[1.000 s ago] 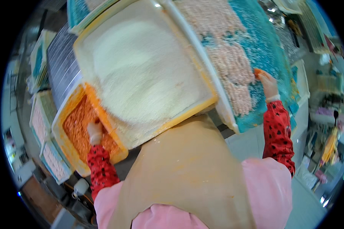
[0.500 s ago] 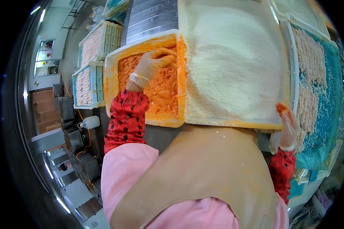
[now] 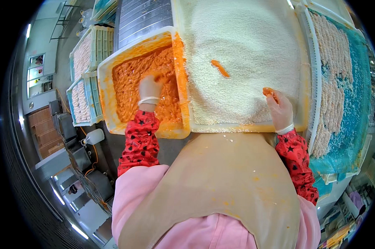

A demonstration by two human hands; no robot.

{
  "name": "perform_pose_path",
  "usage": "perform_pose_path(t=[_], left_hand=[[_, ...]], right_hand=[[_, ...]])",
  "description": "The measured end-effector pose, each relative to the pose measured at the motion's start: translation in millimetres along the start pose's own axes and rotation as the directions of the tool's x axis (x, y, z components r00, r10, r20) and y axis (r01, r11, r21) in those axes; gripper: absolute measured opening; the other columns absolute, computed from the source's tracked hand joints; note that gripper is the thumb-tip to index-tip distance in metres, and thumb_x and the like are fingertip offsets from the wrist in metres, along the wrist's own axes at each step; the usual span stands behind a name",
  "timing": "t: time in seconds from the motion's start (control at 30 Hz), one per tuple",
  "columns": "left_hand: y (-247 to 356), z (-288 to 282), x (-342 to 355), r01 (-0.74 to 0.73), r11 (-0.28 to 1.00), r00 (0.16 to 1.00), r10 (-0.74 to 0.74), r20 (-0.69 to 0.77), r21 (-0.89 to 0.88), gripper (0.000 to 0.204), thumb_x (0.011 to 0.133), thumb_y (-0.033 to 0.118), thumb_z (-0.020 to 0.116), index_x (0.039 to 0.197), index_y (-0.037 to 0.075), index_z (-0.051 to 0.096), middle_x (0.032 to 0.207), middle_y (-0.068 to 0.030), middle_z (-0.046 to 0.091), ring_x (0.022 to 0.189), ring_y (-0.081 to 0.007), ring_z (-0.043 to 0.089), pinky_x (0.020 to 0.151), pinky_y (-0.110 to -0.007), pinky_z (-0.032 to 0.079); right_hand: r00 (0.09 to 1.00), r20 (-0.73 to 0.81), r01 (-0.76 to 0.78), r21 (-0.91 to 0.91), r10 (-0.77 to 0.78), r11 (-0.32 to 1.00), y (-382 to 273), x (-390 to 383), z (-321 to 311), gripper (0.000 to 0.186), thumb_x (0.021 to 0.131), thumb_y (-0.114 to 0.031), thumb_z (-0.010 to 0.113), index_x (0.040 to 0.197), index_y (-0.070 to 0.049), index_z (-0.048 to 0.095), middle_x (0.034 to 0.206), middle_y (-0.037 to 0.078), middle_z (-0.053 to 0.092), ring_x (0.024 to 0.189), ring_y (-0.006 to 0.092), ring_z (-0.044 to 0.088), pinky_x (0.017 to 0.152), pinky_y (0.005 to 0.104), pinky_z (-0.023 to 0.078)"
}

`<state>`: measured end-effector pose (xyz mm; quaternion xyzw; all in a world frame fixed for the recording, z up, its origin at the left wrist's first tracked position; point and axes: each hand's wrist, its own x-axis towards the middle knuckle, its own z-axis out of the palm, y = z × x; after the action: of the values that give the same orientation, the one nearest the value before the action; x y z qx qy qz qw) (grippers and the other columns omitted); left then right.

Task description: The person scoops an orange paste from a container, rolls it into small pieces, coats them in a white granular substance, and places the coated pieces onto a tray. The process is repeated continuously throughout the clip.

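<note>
My gloved left hand (image 3: 150, 89) reaches into a white tub (image 3: 106, 89) of wet, orange-coated meat pieces (image 3: 129, 85). Its fingers are orange and blend into the mass, so their grip is hidden. My gloved right hand (image 3: 281, 110) hovers over the front right of a wide tray (image 3: 241, 128) of pale crumbs (image 3: 254, 50). The right fingertips are drawn together and orange; whether a piece lies between them I cannot make out. One orange meat strip (image 3: 220, 69) rests slantwise on the crumbs, between the hands and farther back.
At right stands a tray with rows of crumb-coated strips (image 3: 330, 79) on a blue sheet (image 3: 353, 108). Stacked crates (image 3: 102, 45) of pale strips are at left. Behind the tub is a ridged metal surface (image 3: 146, 18). A white jug (image 3: 94, 137) sits lower left.
An orange strip now lies on the crumbs. My right hand has come left from the tray's right edge to above the crumbs. My left hand has shifted lower within the tub.
</note>
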<state>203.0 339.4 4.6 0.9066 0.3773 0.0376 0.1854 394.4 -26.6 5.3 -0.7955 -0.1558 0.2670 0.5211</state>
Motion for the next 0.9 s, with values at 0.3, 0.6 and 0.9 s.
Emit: perform_pose_path(t=[0.3, 0.6, 0.9], left_hand=[[-48.5, -3.3, -11.5, 0.123, 0.992, 0.991, -0.123, 0.061, -0.001, 0.027, 0.072, 0.027, 0.069, 0.092, 0.009, 0.069, 0.085, -0.0156, 0.066, 0.082, -0.0325, 0.063, 0.073, -0.038, 0.050], [-39.4, 32.2, 2.3, 0.130, 0.975, 0.992, -0.126, 0.030, -0.180, 0.020, 0.073, 0.022, 0.064, 0.087, 0.008, 0.070, 0.078, -0.0171, 0.065, 0.078, -0.0337, 0.063, 0.071, -0.038, 0.050], [-19.3, 45.4, -3.2, -0.082, 0.996, 0.996, 0.080, 0.043, 0.033, 0.024, 0.075, 0.026, 0.064, 0.094, 0.014, 0.069, 0.086, -0.0130, 0.066, 0.082, -0.0319, 0.062, 0.075, -0.038, 0.050]], right_hand=[[0.985, 0.159, 0.078, -0.052, -0.069, 0.996, -2.2, 27.2, 43.7, 0.027, 0.087, -0.016, 0.053, 0.108, 0.000, 0.061, 0.099, 0.012, 0.065, 0.092, 0.0179, 0.061, 0.082, 0.0282, 0.045], [0.988, 0.152, -0.039, 0.010, 0.037, 0.999, 10.3, 15.6, 38.9, 0.027, 0.088, -0.015, 0.051, 0.107, 0.002, 0.061, 0.097, 0.011, 0.066, 0.089, 0.0161, 0.060, 0.080, 0.0266, 0.046], [0.988, 0.146, -0.089, 0.240, 0.055, 0.967, 28.8, 21.3, 29.6, 0.026, 0.089, -0.013, 0.050, 0.105, 0.005, 0.061, 0.095, 0.005, 0.063, 0.088, 0.0113, 0.056, 0.083, 0.0237, 0.043]])
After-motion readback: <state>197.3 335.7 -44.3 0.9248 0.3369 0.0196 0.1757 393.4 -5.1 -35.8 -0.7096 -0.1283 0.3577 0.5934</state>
